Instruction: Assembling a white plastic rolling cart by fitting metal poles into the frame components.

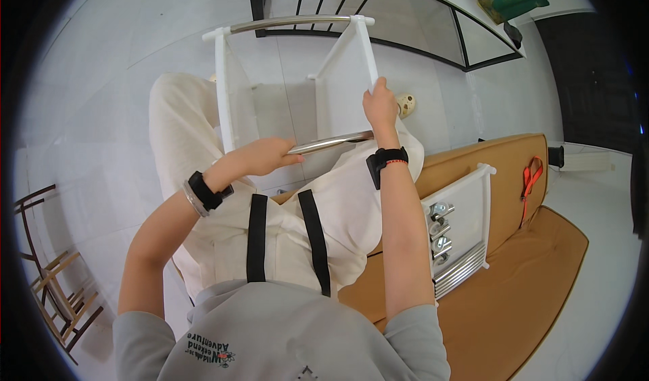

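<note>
Between my knees stands a partly built rack: a left white panel (238, 93) and a right white panel (343, 77), upright and apart. One shiny metal tube (291, 22) spans their far corners. A second metal tube (332, 142) lies across the near side, and my left hand (260, 156) is closed around its left part. The tube's left end is hidden by that hand, and its right end sits near the right panel's near corner. My right hand (381, 107) grips the right panel's edge strip, fingers wrapped over it.
To my right, a tan sofa (527, 273) holds another white panel (466, 205) with several metal tubes (461, 271) and round metal fittings (440, 229). A red strap (532, 178) lies on it. A black metal frame (405, 43) stands ahead; wooden stools (64, 293) are at left.
</note>
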Motion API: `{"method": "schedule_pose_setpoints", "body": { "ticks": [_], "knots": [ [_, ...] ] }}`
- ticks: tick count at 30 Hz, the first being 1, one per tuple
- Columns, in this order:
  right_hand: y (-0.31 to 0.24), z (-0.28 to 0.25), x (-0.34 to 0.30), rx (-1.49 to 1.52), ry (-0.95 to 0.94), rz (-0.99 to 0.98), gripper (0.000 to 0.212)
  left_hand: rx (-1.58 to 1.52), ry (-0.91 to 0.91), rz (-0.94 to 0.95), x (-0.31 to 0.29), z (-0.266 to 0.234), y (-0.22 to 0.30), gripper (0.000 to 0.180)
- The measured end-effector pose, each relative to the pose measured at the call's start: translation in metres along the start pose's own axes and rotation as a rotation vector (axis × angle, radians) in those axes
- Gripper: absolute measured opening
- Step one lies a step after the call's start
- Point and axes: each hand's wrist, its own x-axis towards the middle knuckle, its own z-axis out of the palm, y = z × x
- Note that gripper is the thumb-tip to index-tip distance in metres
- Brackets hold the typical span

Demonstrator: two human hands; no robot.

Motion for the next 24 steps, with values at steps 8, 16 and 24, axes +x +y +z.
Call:
{"method": "schedule_pose_setpoints", "body": {
  "ticks": [8, 16, 24],
  "knots": [
    [-0.003, 0.004, 0.0, -0.037, 0.001, 0.014, 0.022, -0.19, -0.278, -0.242, 0.003, -0.023, 0.013, 0.047],
    [0.011, 0.0, 0.002, -0.026, 0.011, 0.012, 0.021, 0.6, 0.555, -0.038, 0.006, 0.045, 0.037, 0.03],
    [0.001, 0.0, 0.0, -0.017, -0.002, 0.025, 0.021, 0.754, 0.68, -0.022, 0.039, 0.067, 0.032, 0.025]
  ]
}}
